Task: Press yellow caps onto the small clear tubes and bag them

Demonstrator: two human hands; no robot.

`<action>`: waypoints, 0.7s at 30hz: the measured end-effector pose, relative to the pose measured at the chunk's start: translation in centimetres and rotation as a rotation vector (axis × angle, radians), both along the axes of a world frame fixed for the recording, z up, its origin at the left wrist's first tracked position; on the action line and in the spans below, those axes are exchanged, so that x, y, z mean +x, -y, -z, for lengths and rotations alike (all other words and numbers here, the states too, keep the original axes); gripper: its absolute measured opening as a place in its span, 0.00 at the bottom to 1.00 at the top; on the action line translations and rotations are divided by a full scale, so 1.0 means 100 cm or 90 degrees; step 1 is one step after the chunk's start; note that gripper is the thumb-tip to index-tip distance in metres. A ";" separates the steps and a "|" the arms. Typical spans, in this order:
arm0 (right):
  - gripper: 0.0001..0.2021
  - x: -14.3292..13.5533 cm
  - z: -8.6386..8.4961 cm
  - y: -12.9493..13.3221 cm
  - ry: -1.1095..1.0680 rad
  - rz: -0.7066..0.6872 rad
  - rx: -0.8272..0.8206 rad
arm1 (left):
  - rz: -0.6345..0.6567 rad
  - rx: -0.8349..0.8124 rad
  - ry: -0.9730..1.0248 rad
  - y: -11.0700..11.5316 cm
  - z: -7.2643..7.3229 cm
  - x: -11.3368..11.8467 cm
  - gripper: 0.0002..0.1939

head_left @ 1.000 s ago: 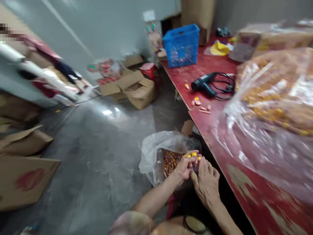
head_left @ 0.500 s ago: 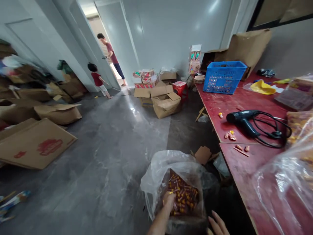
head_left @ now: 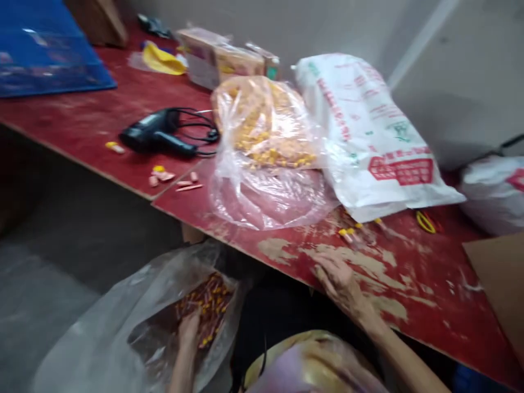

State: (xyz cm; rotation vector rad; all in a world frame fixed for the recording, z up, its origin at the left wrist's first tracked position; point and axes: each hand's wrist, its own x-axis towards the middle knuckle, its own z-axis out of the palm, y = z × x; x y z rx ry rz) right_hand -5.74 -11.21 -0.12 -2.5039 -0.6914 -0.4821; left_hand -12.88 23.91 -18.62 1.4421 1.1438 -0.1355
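Observation:
My left hand (head_left: 189,328) reaches down into a clear plastic bag (head_left: 123,305) below the table edge. Many small brown pieces with yellow ends (head_left: 208,305) lie inside it, and my fingers are hidden among them. On the red table (head_left: 295,256), near its front edge, my right hand (head_left: 338,278) rests with fingers stretched out and holding nothing. A few yellow-capped pink pieces (head_left: 347,234) lie just beyond that hand.
A knotted clear bag of yellow-capped pieces (head_left: 266,131) and a white printed sack (head_left: 368,136) sit on the table. Left of them lie a black heat gun (head_left: 158,134), loose pink pieces (head_left: 161,176) and a blue crate (head_left: 49,49). Cardboard (head_left: 499,278) stands at the right.
The view has swung right, towards the table. My right hand has moved from beside the bag onto the table edge. My left hand stays in the bag.

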 end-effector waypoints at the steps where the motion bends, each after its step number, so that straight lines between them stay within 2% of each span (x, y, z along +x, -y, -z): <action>1: 0.13 0.002 0.002 0.022 0.027 0.085 -0.024 | 0.019 0.010 -0.013 0.002 -0.005 0.009 0.09; 3: 0.13 0.009 0.008 0.060 0.055 0.230 -0.089 | 0.071 0.012 -0.023 0.012 -0.023 0.022 0.06; 6: 0.12 0.029 0.017 0.090 0.026 0.339 -0.215 | 0.209 -0.028 0.034 0.041 -0.063 0.036 0.16; 9: 0.09 0.047 0.022 0.090 -0.033 0.381 -0.318 | 0.310 -0.072 0.123 0.081 -0.109 0.044 0.27; 11: 0.09 0.051 0.024 0.084 -0.051 0.399 -0.335 | 0.354 -0.073 0.163 0.109 -0.136 0.046 0.28; 13: 0.09 0.046 0.023 0.083 -0.065 0.377 -0.308 | 0.402 -0.085 0.189 0.134 -0.158 0.047 0.25; 15: 0.10 0.033 0.018 0.088 -0.113 0.317 -0.258 | 0.450 -0.118 0.205 0.156 -0.174 0.048 0.23; 17: 0.11 0.017 0.006 0.101 -0.194 0.269 -0.224 | 0.501 -0.163 0.219 0.176 -0.182 0.052 0.20; 19: 0.13 0.003 -0.010 0.120 -0.288 0.278 -0.260 | 0.543 -0.207 0.234 0.197 -0.185 0.059 0.18; 21: 0.15 -0.004 -0.023 0.138 -0.379 0.323 -0.363 | 0.578 -0.254 0.237 0.216 -0.184 0.065 0.17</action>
